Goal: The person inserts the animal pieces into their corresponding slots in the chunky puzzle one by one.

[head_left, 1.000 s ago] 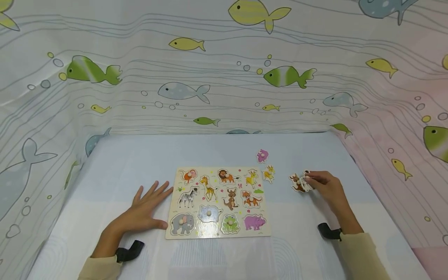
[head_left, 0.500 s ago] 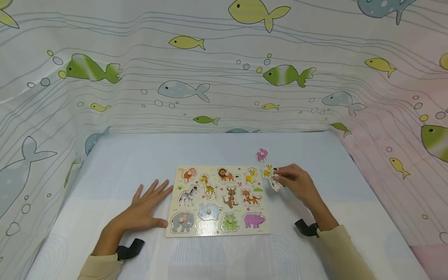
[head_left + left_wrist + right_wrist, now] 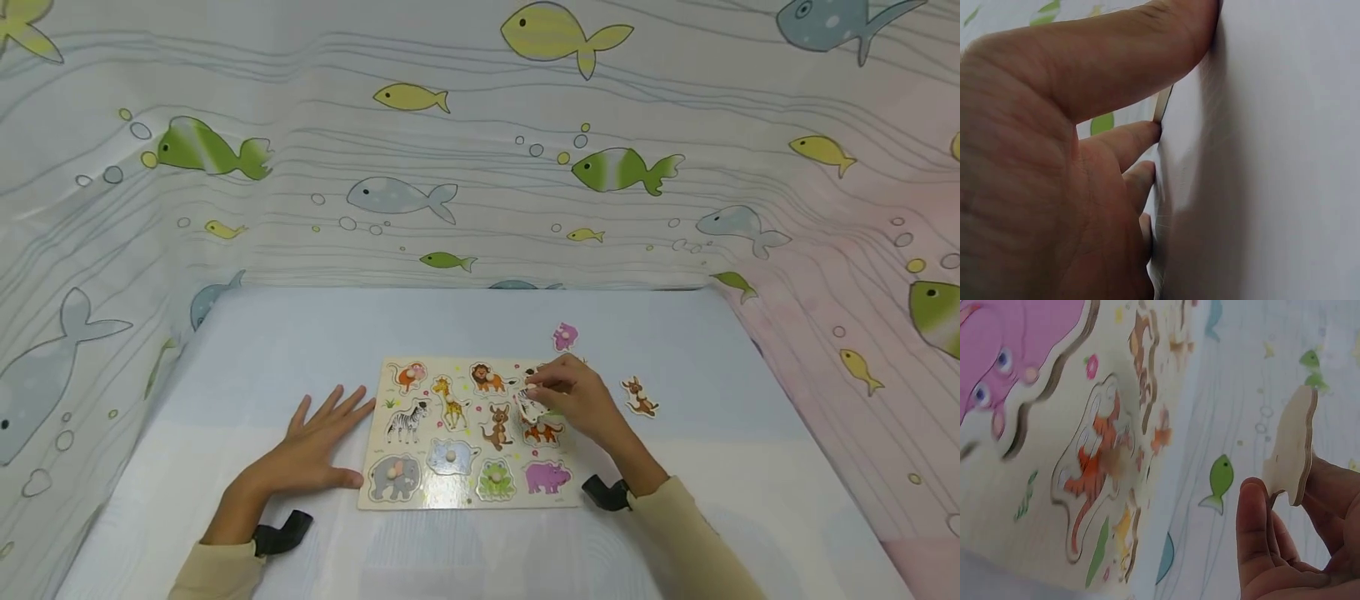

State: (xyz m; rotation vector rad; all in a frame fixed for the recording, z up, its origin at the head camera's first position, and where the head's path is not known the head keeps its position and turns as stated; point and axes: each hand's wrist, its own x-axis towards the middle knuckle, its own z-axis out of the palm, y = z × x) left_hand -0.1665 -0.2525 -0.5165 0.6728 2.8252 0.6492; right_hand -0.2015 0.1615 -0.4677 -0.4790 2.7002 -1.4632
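My right hand [image 3: 581, 398] pinches a wooden zebra puzzle piece [image 3: 531, 407], tilted, over the upper right of the animal puzzle board [image 3: 450, 497]. In the right wrist view the piece's plain wooden back [image 3: 1294, 444] shows between thumb and fingers, and the tiger picture [image 3: 1094, 462] lies on the board beyond. My left hand [image 3: 303, 458] lies flat with fingers spread, thumb and fingertips at the board's left edge. The zebra-shaped recess [image 3: 407, 421] sits on the board's left side.
A loose kangaroo piece [image 3: 638, 397] lies right of the board, and a loose purple hippo piece [image 3: 565, 336] behind it. My right hand mostly hides a yellow goat piece. Knobbed elephant [image 3: 394, 480] and frog [image 3: 495, 482] pieces sit in the board. Fish-patterned cloth [image 3: 390, 275] surrounds the table.
My right hand has carried the zebra piece leftward from beside the kangaroo piece, past the goat piece, to above the board. My left hand has stayed in place.
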